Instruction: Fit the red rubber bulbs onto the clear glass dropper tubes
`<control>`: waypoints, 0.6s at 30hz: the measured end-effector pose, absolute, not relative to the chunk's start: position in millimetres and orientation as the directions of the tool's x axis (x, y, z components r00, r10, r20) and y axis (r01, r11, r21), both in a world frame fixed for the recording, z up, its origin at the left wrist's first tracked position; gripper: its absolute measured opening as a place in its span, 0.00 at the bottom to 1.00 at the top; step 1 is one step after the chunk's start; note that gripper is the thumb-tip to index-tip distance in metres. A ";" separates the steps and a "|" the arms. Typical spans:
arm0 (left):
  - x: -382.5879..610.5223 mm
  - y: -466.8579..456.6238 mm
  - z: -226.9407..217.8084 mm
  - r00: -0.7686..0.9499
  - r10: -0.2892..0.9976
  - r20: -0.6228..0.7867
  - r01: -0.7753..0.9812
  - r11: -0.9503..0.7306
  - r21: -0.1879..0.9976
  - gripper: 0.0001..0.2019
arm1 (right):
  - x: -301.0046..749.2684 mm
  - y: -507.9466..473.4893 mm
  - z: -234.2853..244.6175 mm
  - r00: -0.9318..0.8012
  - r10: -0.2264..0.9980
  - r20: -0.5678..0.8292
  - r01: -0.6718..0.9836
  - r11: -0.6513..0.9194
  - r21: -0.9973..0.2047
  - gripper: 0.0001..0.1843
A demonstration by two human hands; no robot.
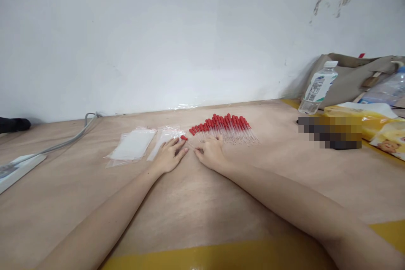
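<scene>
A row of several glass droppers with red rubber bulbs (225, 128) lies on the brown table, far centre. One single dropper (187, 141) lies apart from the row, between my hands. My right hand (211, 154) pinches its glass tip end with curled fingers. My left hand (170, 155) rests flat on the table, fingertips beside the dropper's red bulb and on the edge of a clear plastic bag (163, 138). A stack of more clear bags (133, 145) lies further left.
A water bottle (317, 87) and a grey bag (354, 76) stand at the back right by the wall. Yellow wipe packets (379, 124) lie at the right edge. A white power strip (17, 168) with a grey cable lies at left. Yellow tape (202, 257) marks the near edge.
</scene>
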State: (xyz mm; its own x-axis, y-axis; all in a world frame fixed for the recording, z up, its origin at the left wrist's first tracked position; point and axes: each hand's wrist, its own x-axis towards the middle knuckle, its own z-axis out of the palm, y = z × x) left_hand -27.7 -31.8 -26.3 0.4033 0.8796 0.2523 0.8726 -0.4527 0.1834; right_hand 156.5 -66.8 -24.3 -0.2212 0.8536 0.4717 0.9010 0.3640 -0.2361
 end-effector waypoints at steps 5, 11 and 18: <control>-22.8 -37.8 -22.6 0.423 0.818 0.388 0.863 -0.495 0.101 0.22 | 208.3 -100.8 -32.8 -0.258 0.774 0.578 0.849 0.467 -0.246 0.09; -22.3 -33.0 -22.4 0.536 0.791 0.295 0.825 -0.565 0.017 0.23 | 238.6 -112.7 -31.9 -0.391 0.742 0.544 0.800 0.567 -0.198 0.14; -23.2 -35.0 -21.8 0.493 0.759 0.425 0.763 -0.612 0.208 0.17 | 236.6 -108.5 -32.4 -0.433 0.724 0.537 0.715 0.639 -0.285 0.09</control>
